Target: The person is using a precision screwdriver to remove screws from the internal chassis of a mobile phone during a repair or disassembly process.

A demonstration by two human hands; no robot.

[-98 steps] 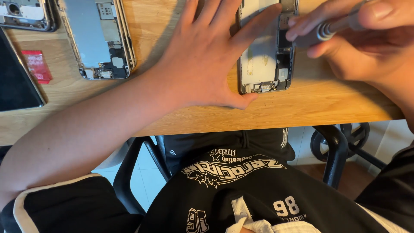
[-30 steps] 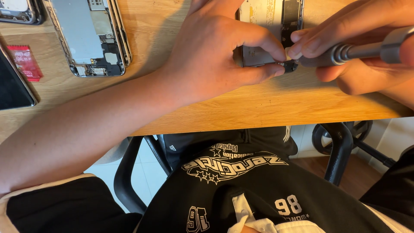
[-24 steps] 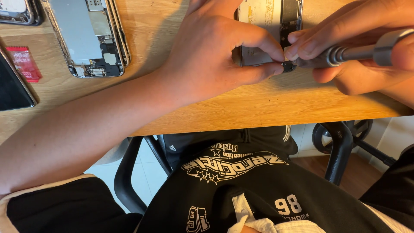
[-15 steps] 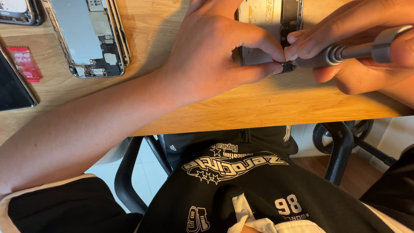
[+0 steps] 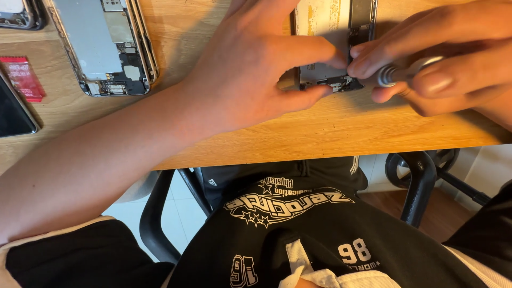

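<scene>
An opened phone body (image 5: 326,32) lies on the wooden table (image 5: 341,128), its inner parts showing. My left hand (image 5: 256,64) pinches its lower end between thumb and forefinger. My right hand (image 5: 442,58) grips a small grey screwdriver (image 5: 397,74). The tool points left at the phone's bottom edge, where the fingertips of both hands meet. The screwdriver's tip is hidden behind my fingers.
A second opened phone frame (image 5: 104,45) lies at the upper left. A red packet (image 5: 21,77) and a dark flat panel (image 5: 13,109) sit at the left edge. Another phone part (image 5: 18,13) is in the top left corner. A black chair (image 5: 421,184) stands under the table.
My left hand went from lying flat on the phone to pinching its lower end. The screwdriver in my right hand has tilted and drawn in closer to the phone.
</scene>
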